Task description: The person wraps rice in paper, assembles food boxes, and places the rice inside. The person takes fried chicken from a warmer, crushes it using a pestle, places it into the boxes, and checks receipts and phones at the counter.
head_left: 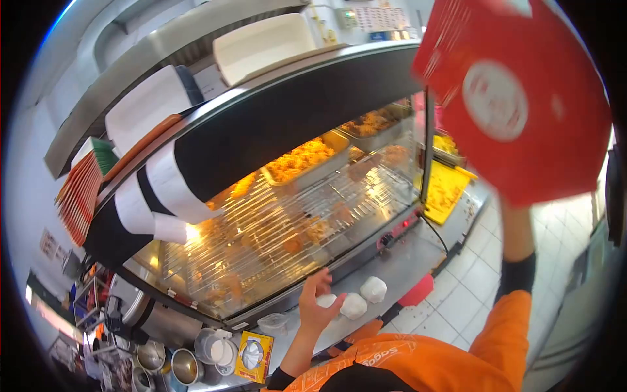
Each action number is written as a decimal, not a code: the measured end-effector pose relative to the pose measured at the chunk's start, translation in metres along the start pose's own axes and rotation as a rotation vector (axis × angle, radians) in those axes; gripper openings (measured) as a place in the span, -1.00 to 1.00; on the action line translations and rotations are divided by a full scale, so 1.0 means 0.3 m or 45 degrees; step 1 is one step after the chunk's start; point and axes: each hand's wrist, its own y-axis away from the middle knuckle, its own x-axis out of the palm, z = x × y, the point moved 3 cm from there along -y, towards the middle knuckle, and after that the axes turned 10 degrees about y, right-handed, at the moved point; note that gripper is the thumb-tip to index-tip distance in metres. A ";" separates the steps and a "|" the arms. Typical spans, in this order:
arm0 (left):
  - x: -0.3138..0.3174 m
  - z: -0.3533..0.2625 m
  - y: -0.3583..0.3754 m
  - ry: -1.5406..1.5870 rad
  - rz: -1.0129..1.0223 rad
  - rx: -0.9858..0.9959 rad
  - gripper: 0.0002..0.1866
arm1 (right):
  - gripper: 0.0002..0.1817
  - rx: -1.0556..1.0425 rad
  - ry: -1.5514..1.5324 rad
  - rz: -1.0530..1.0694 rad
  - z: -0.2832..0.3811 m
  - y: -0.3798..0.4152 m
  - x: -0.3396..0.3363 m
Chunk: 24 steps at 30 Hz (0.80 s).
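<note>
Fingers of our left hand (318, 302) spread loosely over a white bun (326, 300) on the worktop (398, 264) — our right hand, hidden, raises a red box (516, 98).

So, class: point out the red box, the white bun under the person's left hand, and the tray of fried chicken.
red box (516, 98), head view, middle of its face.
white bun (326, 300), head view, its top.
tray of fried chicken (302, 160), head view, the chicken heap.

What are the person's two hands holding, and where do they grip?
Right hand, hidden behind it, holds the flat red paper bag by its lower edge. Left hand touches a white wrapped bun.
</note>
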 end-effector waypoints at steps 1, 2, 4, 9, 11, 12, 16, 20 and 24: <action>0.012 -0.058 -0.030 0.061 0.041 0.150 -0.20 | -0.42 0.012 -0.102 0.166 0.043 0.107 0.054; 0.024 -0.100 -0.050 0.123 0.076 0.290 -0.09 | -0.40 0.036 -0.224 0.356 0.081 0.212 0.123; 0.050 -0.105 -0.101 0.731 0.015 0.203 -0.03 | -0.38 0.084 -0.463 0.732 0.131 0.428 0.272; -0.003 0.297 0.096 1.573 0.277 -0.575 0.01 | -0.32 0.215 -0.860 1.304 0.224 0.885 0.565; -0.021 0.270 0.182 1.652 0.094 -0.691 -0.04 | -0.30 0.324 -0.936 1.302 0.201 0.962 0.529; -0.030 0.280 0.219 1.664 -0.013 -0.789 -0.07 | -0.29 0.410 -0.975 1.252 0.178 0.982 0.494; -0.081 0.310 0.350 1.648 -0.366 -0.974 -0.18 | -0.36 1.170 -1.504 0.820 0.187 0.886 0.425; -0.129 0.281 0.409 1.512 -0.303 -0.951 -0.18 | -0.48 1.083 -0.994 0.779 0.253 0.880 0.496; -0.174 0.320 0.452 1.458 -0.248 -1.045 -0.18 | -0.64 1.202 -0.977 0.791 0.289 0.893 0.568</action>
